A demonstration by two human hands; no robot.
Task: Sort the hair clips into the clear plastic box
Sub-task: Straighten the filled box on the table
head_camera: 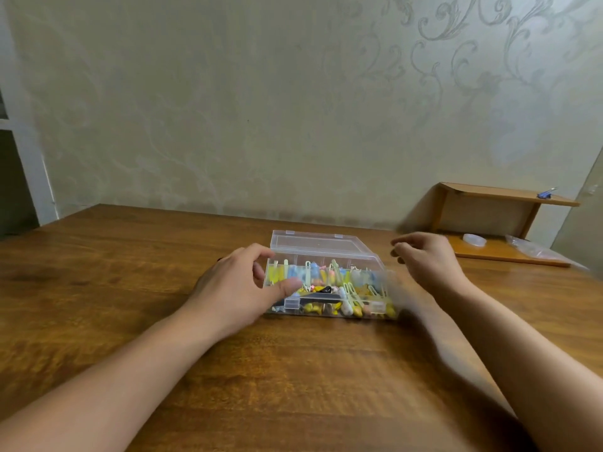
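A clear plastic box stands in the middle of the wooden table, its lid half raised. Inside lie several small hair clips in yellow, blue, green and pink. My left hand grips the box's left end, the thumb on the front of the lid and the fingers curled over its top left corner. My right hand hovers just right of the box with loosely curled fingers and holds nothing. The box's right front corner is blurred.
The wooden table stretches wide to the left and toward me. At the back right stands a small wooden shelf with a blue clip on top, a clear round lid and a plastic bag on its base. A papered wall rises behind.
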